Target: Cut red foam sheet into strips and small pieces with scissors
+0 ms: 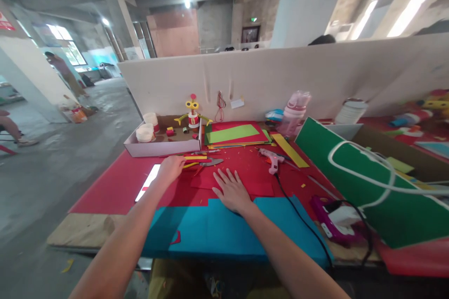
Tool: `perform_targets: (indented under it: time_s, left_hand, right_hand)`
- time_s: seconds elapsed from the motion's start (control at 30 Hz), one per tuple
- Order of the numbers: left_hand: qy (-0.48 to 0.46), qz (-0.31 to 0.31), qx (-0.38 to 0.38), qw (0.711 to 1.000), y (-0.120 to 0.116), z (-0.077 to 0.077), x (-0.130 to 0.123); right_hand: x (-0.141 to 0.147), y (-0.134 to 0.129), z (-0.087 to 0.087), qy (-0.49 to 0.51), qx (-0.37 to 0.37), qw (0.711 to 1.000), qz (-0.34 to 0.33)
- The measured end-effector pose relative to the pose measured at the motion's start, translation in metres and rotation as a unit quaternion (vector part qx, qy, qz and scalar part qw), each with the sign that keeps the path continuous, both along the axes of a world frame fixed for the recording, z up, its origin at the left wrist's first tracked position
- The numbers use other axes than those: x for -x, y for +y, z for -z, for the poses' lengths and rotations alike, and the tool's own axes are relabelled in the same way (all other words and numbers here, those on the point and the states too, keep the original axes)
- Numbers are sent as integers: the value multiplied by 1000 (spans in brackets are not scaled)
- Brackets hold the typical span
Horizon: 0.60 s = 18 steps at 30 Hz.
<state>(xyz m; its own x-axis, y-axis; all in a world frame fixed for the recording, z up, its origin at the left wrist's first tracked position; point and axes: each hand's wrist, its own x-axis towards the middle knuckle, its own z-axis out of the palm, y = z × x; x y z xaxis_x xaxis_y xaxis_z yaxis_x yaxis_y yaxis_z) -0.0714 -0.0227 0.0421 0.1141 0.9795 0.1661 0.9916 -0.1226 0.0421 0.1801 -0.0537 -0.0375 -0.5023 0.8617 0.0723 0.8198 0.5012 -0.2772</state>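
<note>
My left hand (pixel 172 169) is closed, its fingertips at a thin yellow and red strip (pixel 195 158) near the tray's front edge. Just right of it lie scissors (pixel 210 163) with yellow handles. My right hand (pixel 231 190) rests palm down with fingers spread on a red sheet (pixel 257 185), near the edge of the blue sheet (pixel 210 231). A phone (pixel 149 181) with a bright screen lies beneath my left forearm. To the right of my right hand sits a pink glue gun (pixel 273 159) with a black cord.
A grey tray (pixel 164 148) holds paper cups and a yellow figure (pixel 192 117). Behind are stacked coloured sheets (pixel 235 135). At right stand a purple power strip (pixel 324 219), a leaning green board (pixel 354 191) and a white cable (pixel 365 178). A person (pixel 65 70) stands far left.
</note>
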Motion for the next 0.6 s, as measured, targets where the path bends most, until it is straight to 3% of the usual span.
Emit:
perform_targets:
  time_s: [0.17,0.27,0.43,0.6]
  left_hand:
    - [13,55,53,997,18,14,-7]
    - [4,34,32,999,22,19,-13]
    - [25,-41,-19,999,33,7,5]
    - [84,-41,4,996,47,0,12]
  right_hand:
    - [-1,-2,-5,0,2,1000,2]
    - [-1,-2,-6,0,-1,1000,0]
    - [-2,-3,-4,-1,0,1000,-1]
    - [-4,0,-3,11,-8,1000,-17]
